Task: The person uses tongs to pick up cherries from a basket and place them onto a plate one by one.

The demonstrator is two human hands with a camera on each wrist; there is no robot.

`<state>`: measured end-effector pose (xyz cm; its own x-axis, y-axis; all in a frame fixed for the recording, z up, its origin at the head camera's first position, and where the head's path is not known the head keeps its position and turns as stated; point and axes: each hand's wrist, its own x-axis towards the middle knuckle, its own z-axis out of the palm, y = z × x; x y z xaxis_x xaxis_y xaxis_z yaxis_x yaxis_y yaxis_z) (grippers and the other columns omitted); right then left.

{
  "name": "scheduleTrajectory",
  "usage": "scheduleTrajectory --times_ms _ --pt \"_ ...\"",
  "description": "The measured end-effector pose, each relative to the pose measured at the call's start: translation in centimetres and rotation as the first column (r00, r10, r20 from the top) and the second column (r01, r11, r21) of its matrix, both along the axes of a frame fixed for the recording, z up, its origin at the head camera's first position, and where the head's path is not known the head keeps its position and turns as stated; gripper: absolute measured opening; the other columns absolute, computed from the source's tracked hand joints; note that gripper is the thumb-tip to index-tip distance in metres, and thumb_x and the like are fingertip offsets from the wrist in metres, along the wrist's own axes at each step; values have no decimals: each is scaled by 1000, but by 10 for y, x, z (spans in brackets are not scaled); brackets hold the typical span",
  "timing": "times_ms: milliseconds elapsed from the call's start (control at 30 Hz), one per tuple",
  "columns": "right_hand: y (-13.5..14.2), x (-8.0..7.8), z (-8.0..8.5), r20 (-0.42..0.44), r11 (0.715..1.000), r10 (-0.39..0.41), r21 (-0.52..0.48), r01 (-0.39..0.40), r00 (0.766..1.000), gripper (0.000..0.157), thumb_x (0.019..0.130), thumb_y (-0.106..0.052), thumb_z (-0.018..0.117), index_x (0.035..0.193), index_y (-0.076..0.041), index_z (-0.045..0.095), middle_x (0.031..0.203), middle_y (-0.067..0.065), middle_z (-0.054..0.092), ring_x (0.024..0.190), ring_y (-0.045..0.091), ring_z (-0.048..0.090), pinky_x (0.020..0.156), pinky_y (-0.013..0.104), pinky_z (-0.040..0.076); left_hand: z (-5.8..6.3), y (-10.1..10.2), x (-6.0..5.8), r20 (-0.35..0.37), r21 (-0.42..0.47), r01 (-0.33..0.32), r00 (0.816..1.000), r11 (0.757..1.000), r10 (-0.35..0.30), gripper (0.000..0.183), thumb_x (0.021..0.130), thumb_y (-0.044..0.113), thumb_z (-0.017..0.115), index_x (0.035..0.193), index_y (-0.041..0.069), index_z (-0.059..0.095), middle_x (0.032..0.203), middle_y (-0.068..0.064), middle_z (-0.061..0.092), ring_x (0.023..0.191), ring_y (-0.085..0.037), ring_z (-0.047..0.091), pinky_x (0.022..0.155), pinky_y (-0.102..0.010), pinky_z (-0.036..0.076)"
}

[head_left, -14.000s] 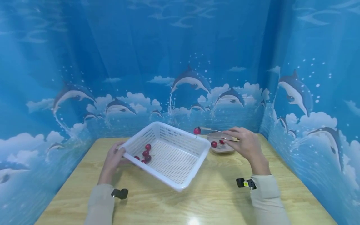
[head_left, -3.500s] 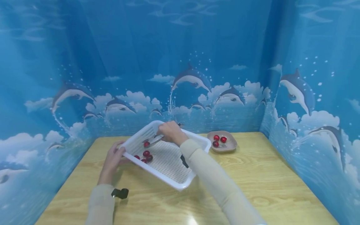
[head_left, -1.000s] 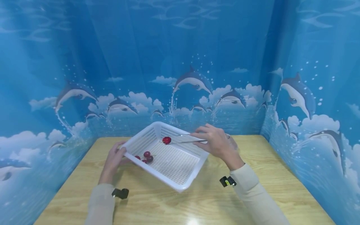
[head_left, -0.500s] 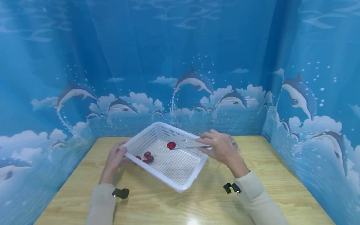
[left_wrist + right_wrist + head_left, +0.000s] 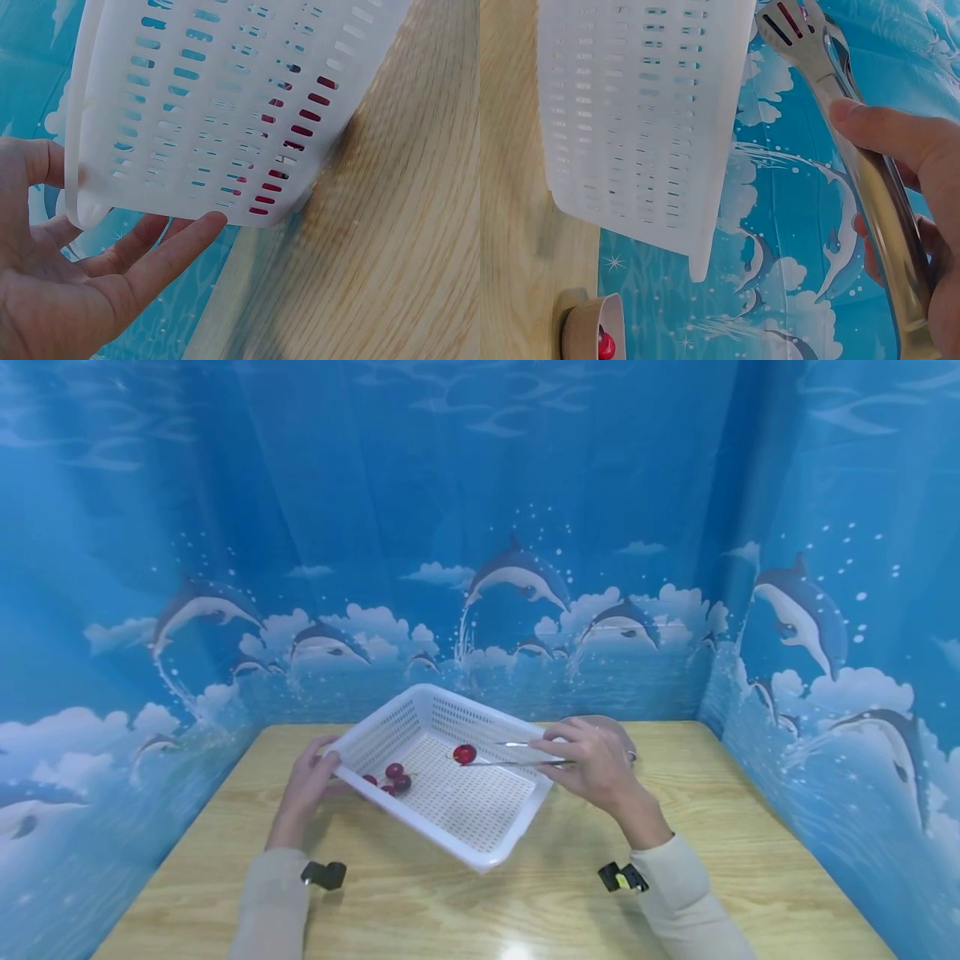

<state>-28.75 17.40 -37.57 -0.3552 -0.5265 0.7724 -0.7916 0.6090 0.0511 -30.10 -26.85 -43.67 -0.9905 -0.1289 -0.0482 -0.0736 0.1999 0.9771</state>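
Your left hand (image 5: 306, 777) holds the white plastic basket (image 5: 461, 806) at its left corner, the thumb at the rim and the other fingers, only slightly bent, reaching beneath; it grips nothing else. Your right hand (image 5: 596, 764) has its thumb and fingers closed round the metal tongs (image 5: 874, 187), pinching them between thumb and fingers. At the slotted tips you have one red cherry (image 5: 464, 754), held above the basket's perforated floor, its thin stem pointing left. Four more cherries (image 5: 394, 770) lie bunched inside the basket along its near left side, close to your left hand. Beyond your right hand, partly hidden by it, the small dish (image 5: 581, 334) stands on the wood-grain table (image 5: 450, 910) near the basket; red fruit shows inside, but you cannot count it from here. Behind everything hangs the blue dolphin-print curtain (image 5: 300, 485).
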Motion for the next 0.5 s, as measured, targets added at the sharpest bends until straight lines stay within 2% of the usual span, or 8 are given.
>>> scheduleTrajectory --times_ms 167,400,500 --pt "3 1 0 -7 1000 -15 9 15 1000 41 64 -20 96 103 -17 83 95 3 79 85 20 71 62 30 61 -1 0 0 -6 -1 5 1000 1000 -5 56 106 19 39 161 12 30 153 -30 40 135 -45 52 107 -53 58" --pt "10 1 1 -23 1000 -29 1 29 999 42 65 -21 96 105 -17 83 94 0 79 84 19 71 72 41 63 -1 0 1 -3 -26 4 1000 1000 -4 57 106 22 39 161 13 29 152 -30 42 134 -44 53 107 -52 59" --pt "13 2 3 -15 1000 -26 1 27 1000 41 66 -19 96 105 -15 83 95 1 78 84 19 70 71 40 63 -1 0 1 -3 -28 3 1000 1000 -3 57 107 23 39 162 13 29 153 -29 42 134 -44 53 107 -53 58"
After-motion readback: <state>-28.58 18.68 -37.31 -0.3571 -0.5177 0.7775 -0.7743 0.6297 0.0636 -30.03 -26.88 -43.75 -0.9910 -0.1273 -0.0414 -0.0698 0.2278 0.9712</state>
